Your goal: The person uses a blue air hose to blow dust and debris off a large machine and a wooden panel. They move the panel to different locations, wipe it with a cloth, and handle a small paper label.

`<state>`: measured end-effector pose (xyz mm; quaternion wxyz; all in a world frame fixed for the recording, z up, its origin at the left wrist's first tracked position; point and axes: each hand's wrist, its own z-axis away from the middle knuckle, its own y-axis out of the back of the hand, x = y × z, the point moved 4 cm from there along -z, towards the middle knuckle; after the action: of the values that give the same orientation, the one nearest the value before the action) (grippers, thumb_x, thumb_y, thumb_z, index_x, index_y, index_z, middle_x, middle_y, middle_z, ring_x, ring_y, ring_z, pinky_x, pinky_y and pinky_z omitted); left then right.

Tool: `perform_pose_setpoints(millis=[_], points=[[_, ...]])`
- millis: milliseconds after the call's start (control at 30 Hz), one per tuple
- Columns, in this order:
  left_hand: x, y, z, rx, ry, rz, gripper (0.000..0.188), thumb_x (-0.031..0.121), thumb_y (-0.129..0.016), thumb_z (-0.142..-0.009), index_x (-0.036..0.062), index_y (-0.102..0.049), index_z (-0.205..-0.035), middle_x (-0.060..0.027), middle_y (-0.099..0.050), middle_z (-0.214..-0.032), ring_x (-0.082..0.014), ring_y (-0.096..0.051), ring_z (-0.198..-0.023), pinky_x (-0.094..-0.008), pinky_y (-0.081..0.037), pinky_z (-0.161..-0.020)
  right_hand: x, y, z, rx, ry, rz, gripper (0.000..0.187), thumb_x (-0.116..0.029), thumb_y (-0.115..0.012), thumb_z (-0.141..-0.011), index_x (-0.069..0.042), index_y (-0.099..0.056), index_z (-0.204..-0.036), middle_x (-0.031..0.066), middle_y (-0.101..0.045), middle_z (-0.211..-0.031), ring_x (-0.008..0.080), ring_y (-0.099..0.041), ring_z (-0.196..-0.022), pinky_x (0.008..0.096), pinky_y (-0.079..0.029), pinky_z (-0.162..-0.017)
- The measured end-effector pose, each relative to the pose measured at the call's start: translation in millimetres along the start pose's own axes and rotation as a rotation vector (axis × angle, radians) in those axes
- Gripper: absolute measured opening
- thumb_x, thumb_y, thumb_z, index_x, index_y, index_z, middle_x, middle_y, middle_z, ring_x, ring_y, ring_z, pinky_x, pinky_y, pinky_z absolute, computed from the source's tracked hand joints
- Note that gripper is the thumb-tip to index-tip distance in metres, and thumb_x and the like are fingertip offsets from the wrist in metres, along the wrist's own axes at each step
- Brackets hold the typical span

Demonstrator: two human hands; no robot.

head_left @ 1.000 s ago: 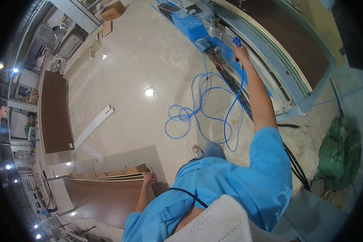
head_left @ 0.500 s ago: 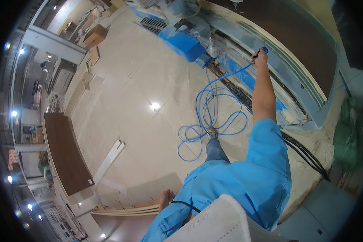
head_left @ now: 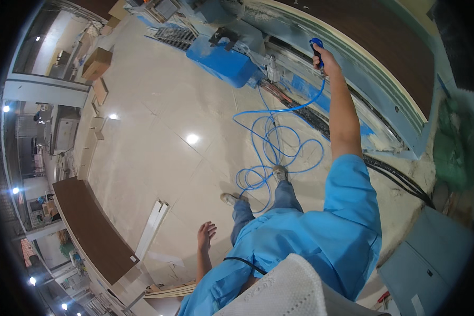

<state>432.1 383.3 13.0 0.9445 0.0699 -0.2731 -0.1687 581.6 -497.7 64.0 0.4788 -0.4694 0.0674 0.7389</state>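
Head view: the left hand, at the end of the stacked boards a second ago, now hangs apart from them at seven o'clock, fingers loosely parted around nothing; the right hand works alone. At one o'clock its fingers are clamped around the blue hose tool (whether the trigger is pressed, I cannot tell), by the long machine frame. The blue hose runs down into loops beside the shoes, a likely snag. Floor for stepping spreads from nine to eleven o'clock; a white strip and brown panel edge it at eight.
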Motion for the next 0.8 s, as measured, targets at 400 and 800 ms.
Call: perform_pose_setpoints(millis=[400,800], points=[[15,127,-164,-0.246,0.135,-0.159,0.039,0.033,-0.054,-0.097,0.0088,-0.057,-0.128,-0.0122,-0.066,-0.116,-0.0247,-0.064,-0.107,-0.039,-0.048,-0.095,113,-7,169,0.157,-0.052,0.233,0.044,-0.049,-0.069,-0.092,-0.015,-0.047,-0.076,-0.003,-0.047,-0.054,0.0086,-0.044,-0.043,0.0262,-0.035,-0.042],[233,355,-275,0.128,-0.342,0.054,0.03,0.03,-0.057,-0.097,0.0065,-0.063,-0.114,-0.0044,-0.069,-0.092,-0.0136,-0.064,-0.083,-0.0279,-0.048,-0.072,199,-275,129,0.204,0.103,-0.172,0.04,-0.045,-0.067,-0.094,-0.012,-0.048,-0.082,-0.0017,-0.047,-0.056,0.0119,-0.044,-0.044,0.0312,-0.036,-0.046]])
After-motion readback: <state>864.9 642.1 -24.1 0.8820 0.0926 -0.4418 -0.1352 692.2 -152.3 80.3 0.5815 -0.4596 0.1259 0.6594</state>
